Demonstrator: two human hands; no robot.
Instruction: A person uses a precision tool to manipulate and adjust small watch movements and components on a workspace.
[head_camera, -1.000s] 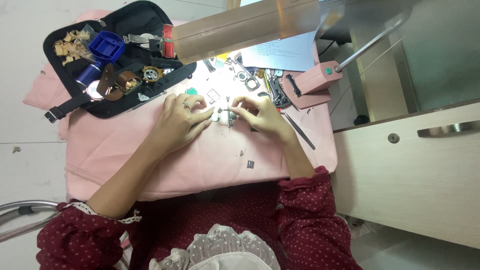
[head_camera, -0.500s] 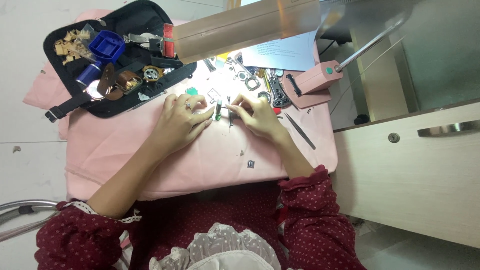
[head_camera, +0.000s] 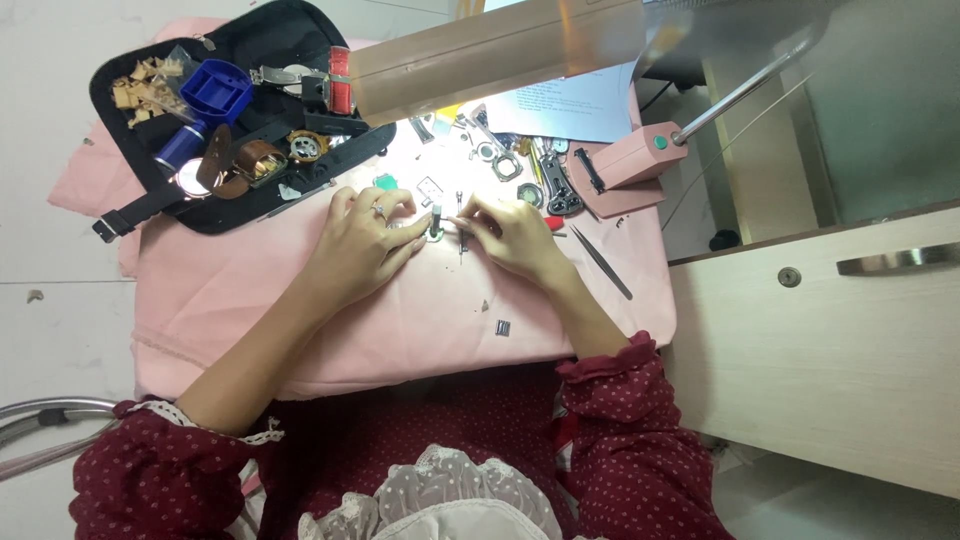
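Pink cloth (head_camera: 300, 300) lies under both hands; left hand (head_camera: 365, 245) pinches a small metal part (head_camera: 435, 228), right hand (head_camera: 510, 235) grips a thin tool (head_camera: 461, 236) against it. Tweezers (head_camera: 602, 262), lamp (head_camera: 500, 45) and black tray (head_camera: 250, 40) surround them.

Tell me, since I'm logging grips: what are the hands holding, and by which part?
The left hand pins a small metal piece at its edge; the right hand pinches a thin tool near its tip. Finer detail cannot be told.

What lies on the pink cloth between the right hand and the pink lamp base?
In the head view, a small red piece beside the right hand, then dark metal tools just short of the pink lamp base. Their exact kind is too small to tell.
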